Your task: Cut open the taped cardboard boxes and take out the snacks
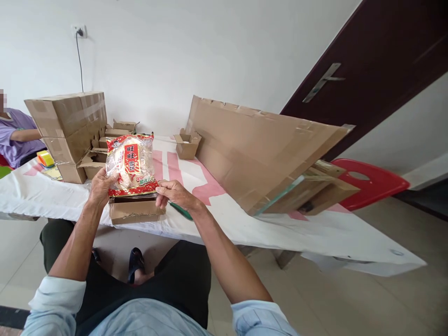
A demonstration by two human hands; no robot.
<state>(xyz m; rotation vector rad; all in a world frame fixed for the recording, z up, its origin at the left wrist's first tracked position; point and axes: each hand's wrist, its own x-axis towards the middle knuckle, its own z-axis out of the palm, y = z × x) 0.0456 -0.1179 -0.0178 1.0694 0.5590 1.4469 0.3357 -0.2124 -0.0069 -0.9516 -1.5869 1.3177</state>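
A clear and red snack bag [131,164] of rice crackers stands upright over a small open cardboard box [136,210] at the table's front edge. My left hand [101,186] grips the bag's lower left corner. My right hand [174,192] pinches its lower right corner, fingers closed. The bag's bottom edge sits at the box's open top. A green thing [182,212] lies on the table under my right wrist, mostly hidden.
A white and pink cloth covers the table [245,224]. Stacked taped cartons [72,126] and several small open boxes [187,144] stand behind. A large flat cardboard sheet [259,149] leans at right, beside a red plastic stool [371,179]. A person in purple [16,135] sits far left near a tape roll [45,158].
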